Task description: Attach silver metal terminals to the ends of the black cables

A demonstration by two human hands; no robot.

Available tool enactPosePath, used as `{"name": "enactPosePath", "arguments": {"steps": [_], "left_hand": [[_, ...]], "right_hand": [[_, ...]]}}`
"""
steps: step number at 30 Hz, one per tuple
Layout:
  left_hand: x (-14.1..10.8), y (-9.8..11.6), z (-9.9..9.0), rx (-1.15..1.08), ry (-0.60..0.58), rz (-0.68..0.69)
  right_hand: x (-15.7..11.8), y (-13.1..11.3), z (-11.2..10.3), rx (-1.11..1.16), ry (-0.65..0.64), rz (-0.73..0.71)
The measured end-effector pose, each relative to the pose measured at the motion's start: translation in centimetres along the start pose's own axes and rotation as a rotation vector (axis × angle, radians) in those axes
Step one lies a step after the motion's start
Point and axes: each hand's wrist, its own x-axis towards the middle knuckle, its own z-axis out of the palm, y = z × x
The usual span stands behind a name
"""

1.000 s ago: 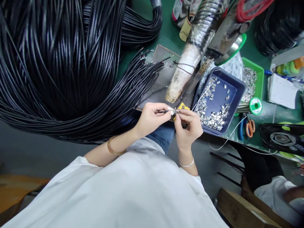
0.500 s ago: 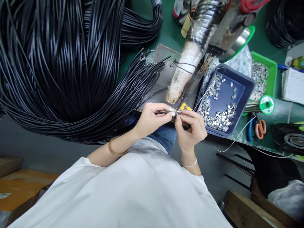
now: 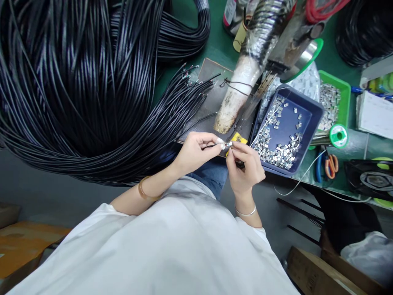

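My left hand [image 3: 196, 151] pinches a thin black cable [image 3: 209, 146] close to its end. At the cable's tip, my right hand [image 3: 245, 162] closes thumb and forefinger on a small silvery metal connector shell [image 3: 230, 144]. The two hands almost meet, and whether the shell sits on the wire ends I cannot tell. Under the fingertips lies a yellow object [image 3: 238, 138]. Right of my right hand, a dark blue tray [image 3: 310, 108] holds many similar metal shells [image 3: 284, 155].
Large bundles of black cable [image 3: 76, 90] cover the left side. A plastic-wrapped tube [image 3: 238, 90] slants down beyond my hands. Farther right are a green tray [image 3: 345, 90], a solder spool [image 3: 338, 136], orange-and-blue-handled pliers [image 3: 330, 166] and a black fan [image 3: 373, 180]. Cardboard boxes [image 3: 316, 270] stand below.
The metal shell now shows more clearly between my fingertips at the cable end; my right hand has shifted slightly. The view has turned a little, moving the right-hand trays leftward.
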Motion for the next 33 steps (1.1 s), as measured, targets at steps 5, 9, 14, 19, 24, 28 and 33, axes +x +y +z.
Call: {"name": "enactPosePath", "arguments": {"steps": [5, 9, 14, 19, 24, 28, 33], "left_hand": [[0.0, 0.1, -0.4, 0.174, 0.030, 0.137], [0.2, 0.2, -0.6, 0.250, 0.039, 0.203], [0.2, 0.6, -0.9, 0.313, 0.055, 0.242], [0.0, 1.1, -1.2, 0.497, 0.011, 0.397], [0.0, 1.2, -1.1, 0.546, 0.019, 0.457], [-0.1, 1.4, -1.1, 0.579, 0.024, 0.482], [-0.4, 1.0, -1.2, 0.782, 0.022, 0.617]], "right_hand": [[0.5, 0.0, 0.0, 0.023, -0.026, 0.043], [0.8, 0.1, 0.1, 0.035, -0.046, 0.058], [1.3, -0.1, -0.1, 0.013, -0.058, 0.046], [1.3, -0.2, -0.2, 0.036, -0.083, 0.044], [1.4, -0.2, -0.3, 0.051, -0.076, 0.045], [1.6, -0.2, -0.3, 0.063, -0.091, 0.041], [1.5, -0.1, -0.4, 0.011, -0.120, -0.016]]}}
